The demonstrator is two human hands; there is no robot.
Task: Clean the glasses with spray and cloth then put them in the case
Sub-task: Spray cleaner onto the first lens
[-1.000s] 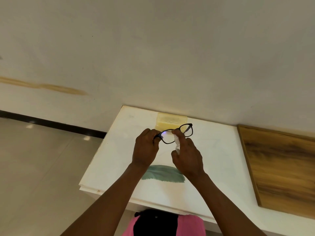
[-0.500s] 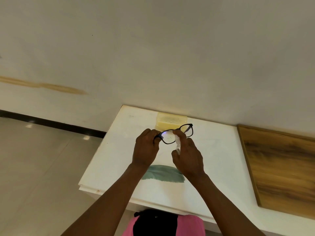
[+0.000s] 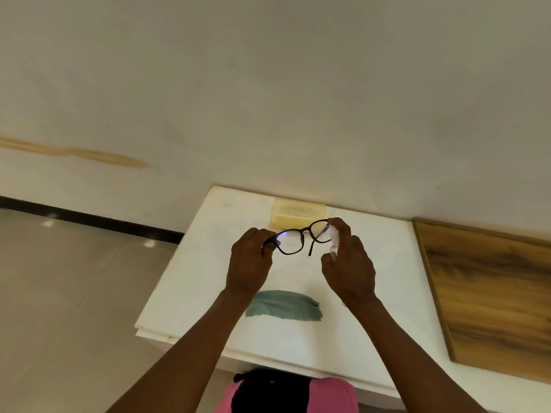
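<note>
Black-framed glasses (image 3: 301, 237) hang in the air above the white table (image 3: 190, 281). My left hand (image 3: 249, 263) pinches their left end. My right hand (image 3: 347, 262) grips a small clear spray bottle (image 3: 334, 241), its top beside the right lens. A green cloth (image 3: 283, 308) lies flat on the table below my hands. A pale yellow case (image 3: 298, 211) sits closed at the table's far edge against the wall.
A wooden board (image 3: 489, 296) lies to the right of the white table. The wall rises right behind the case. Tiled floor (image 3: 68, 293) drops off at the left of the table edge.
My right hand with the spray bottle has shifted right, from the glasses' middle to beside the right lens. My left hand keeps its hold on the frame.
</note>
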